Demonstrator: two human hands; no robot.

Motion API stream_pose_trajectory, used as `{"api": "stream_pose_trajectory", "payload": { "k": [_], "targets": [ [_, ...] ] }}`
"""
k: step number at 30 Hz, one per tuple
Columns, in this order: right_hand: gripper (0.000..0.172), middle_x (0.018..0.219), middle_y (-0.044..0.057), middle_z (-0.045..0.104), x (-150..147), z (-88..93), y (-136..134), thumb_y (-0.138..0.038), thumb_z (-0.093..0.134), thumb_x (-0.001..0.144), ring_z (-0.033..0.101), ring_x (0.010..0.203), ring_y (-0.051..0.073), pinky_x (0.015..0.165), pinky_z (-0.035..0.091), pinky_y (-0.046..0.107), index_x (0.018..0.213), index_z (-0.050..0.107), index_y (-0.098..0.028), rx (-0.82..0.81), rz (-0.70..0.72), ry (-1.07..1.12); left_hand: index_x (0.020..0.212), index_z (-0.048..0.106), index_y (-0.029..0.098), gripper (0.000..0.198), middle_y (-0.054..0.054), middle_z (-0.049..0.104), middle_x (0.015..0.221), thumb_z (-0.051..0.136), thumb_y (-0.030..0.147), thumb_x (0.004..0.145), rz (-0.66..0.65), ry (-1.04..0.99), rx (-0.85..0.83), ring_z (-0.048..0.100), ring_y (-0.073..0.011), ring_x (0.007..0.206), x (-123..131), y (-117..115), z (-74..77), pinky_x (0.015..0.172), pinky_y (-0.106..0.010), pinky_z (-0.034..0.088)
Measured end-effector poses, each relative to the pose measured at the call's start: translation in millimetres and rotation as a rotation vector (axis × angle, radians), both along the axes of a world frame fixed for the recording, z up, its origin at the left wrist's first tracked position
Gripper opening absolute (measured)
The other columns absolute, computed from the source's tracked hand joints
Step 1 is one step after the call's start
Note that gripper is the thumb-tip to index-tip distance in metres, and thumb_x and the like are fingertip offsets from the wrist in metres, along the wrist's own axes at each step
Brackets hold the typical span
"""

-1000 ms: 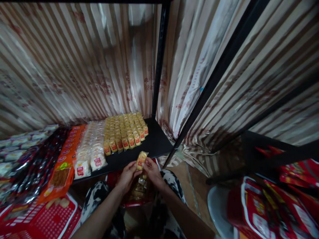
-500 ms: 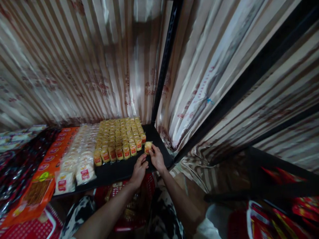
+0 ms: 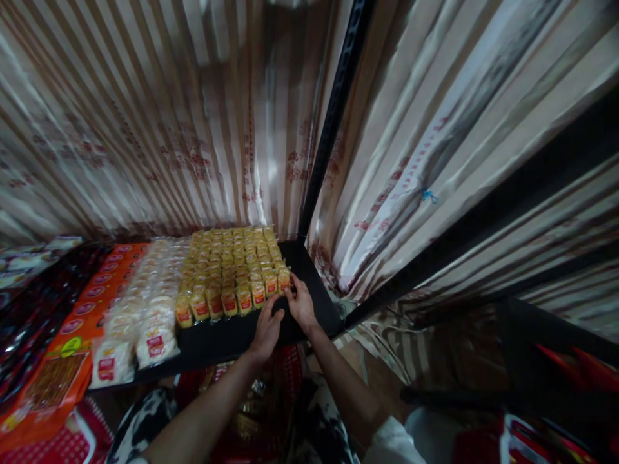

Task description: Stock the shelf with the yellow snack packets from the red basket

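Rows of small yellow snack packets (image 3: pixel 227 261) with red labels stand close together on a black shelf (image 3: pixel 213 338). At the right front end of the rows, my right hand (image 3: pixel 302 306) has its thumb and fingertips on a snack packet (image 3: pixel 283 280) lined up with the others. My left hand (image 3: pixel 267 327) is just left of it, fingers extended near the front packets and thumb apart, with nothing visible in it. Left of the yellow rows stand white snack packets (image 3: pixel 155 338) in clear wrappers, also with red labels.
Orange snack bags (image 3: pixel 53 380) and dark packets (image 3: pixel 36 309) lie farther left. Under the shelf sits a red basket (image 3: pixel 290 380) holding packets. A black upright post (image 3: pixel 333 116) rises behind the shelf, before striped sheeting (image 3: pixel 217 116). More red packages are at lower right.
My right hand has moved the single snack packet away from me, into the right end of the rows. My left hand has let go of it and moved slightly left.
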State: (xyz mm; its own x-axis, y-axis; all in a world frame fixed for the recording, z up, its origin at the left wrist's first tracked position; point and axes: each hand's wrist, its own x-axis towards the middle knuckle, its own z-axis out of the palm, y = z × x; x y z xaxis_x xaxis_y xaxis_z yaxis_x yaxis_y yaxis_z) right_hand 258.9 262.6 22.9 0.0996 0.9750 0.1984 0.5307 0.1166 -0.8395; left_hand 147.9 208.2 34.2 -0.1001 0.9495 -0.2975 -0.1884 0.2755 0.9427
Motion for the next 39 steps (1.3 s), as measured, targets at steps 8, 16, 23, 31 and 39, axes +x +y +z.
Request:
{"api": "stream_pose_trajectory", "payload": {
  "k": [8, 16, 23, 31, 39],
  "targets": [
    [0.047, 0.110, 0.012, 0.054, -8.0, 1.6, 1.1, -0.026, 0.048, 0.079, 0.055, 0.095, 0.021, 0.076, 0.053, 0.032, 0.125, 0.053, -0.018, 0.031, -0.001, 0.080, 0.109, 0.062, 0.023, 0.043, -0.003, 0.052, 0.134, 0.059, 0.008, 0.069, 0.036, -0.022, -0.023, 0.042, -0.0235, 0.127, 1.1, 2.8, -8.4, 0.096, -0.031, 0.044],
    [0.050, 0.112, 0.014, 0.052, -13.1, -4.9, 4.3, -0.027, 0.049, 0.078, 0.053, 0.100, 0.022, 0.077, 0.053, 0.033, 0.127, 0.051, -0.015, 0.031, -0.019, 0.147, 0.116, 0.059, 0.020, 0.047, -0.006, 0.050, 0.135, 0.056, 0.008, 0.071, 0.052, -0.015, -0.024, 0.045, -0.0234, 0.125, 1.4, 5.5, -7.9, 0.096, -0.032, 0.045],
    [0.045, 0.104, 0.011, 0.051, -16.1, -6.5, 2.5, -0.030, 0.053, 0.078, 0.050, 0.098, 0.024, 0.083, 0.050, 0.038, 0.121, 0.059, -0.020, 0.034, -0.140, -0.024, 0.117, 0.058, 0.022, 0.049, -0.006, 0.049, 0.136, 0.056, 0.008, 0.070, 0.054, -0.030, -0.016, 0.043, -0.0242, 0.126, 3.2, 7.7, -11.6, 0.095, -0.032, 0.046],
    [0.053, 0.107, 0.011, 0.049, -21.5, -1.1, -1.9, -0.030, 0.054, 0.078, 0.054, 0.091, 0.020, 0.081, 0.052, 0.033, 0.129, 0.049, -0.017, -0.017, -0.099, 0.061, 0.110, 0.062, 0.023, 0.042, -0.004, 0.056, 0.128, 0.057, 0.007, 0.071, 0.022, 0.028, 0.027, 0.048, -0.0223, 0.121, -1.1, -0.6, 1.8, 0.093, -0.031, 0.046],
    [0.042, 0.110, 0.013, 0.055, -25.9, 12.4, -49.9, -0.037, 0.046, 0.084, 0.056, 0.094, 0.018, 0.072, 0.051, 0.028, 0.119, 0.051, -0.014, 0.071, -0.221, 0.179, 0.086, 0.068, 0.018, 0.020, -0.006, 0.069, 0.089, 0.050, 0.015, 0.078, -0.250, 0.141, 0.133, 0.063, -0.0173, 0.082, -29.3, -60.4, 20.0, 0.080, -0.028, 0.049]
  ]
}}
